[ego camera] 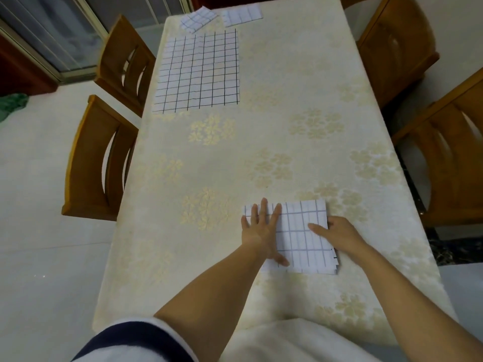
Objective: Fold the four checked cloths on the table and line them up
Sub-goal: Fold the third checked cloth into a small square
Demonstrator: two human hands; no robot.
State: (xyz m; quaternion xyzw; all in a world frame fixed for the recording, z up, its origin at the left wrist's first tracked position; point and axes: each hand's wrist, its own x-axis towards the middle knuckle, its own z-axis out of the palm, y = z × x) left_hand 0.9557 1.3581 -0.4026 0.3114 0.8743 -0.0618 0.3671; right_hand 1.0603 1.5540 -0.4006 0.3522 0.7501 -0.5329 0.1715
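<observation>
step: press folded cloth (303, 239), near right of table (235, 158); keep left hand (258, 228) flat, fingers spread, on its left half, right hand (337, 231) pinching right edge, thumb on top; likely square stepped layers first | look: white, dark grid, stacked layers | beyond: open cloth (197, 71) far left; two folded cloths (198, 18) at far end

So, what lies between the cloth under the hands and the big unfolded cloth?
In the head view, only bare flowered tablecloth lies between the folded cloth and the unfolded cloth.
</observation>
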